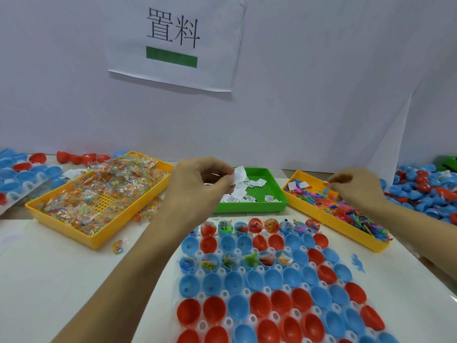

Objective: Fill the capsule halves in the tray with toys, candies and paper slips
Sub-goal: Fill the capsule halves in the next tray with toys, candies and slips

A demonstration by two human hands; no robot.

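Left hand (197, 184) pinches a white paper slip (239, 175) over the green tray (277, 194) at twelve o'clock; right hand (356, 186) pinches a small toy, barely visible, above the toy tray (333, 216) at two o'clock. Best drop each squarely into one empty half. The capsule tray (259, 268) sits at six o'clock: red and blue halves, two far rows partly filled.

Single head-worn, wide-angle view, looking forward and downward over a white table (61, 280) from close range. Both forearms enter from the lower corners, the left hand (197, 186) and right hand (356, 186) lying near mid-frame. The capsule tray (249, 290) fills the lower foreground, cut off by the bottom edge. A white partition (321, 107) bearing a paper sign (173, 40) closes the upper half. Straight edges bow toward the margins. No second view is given.
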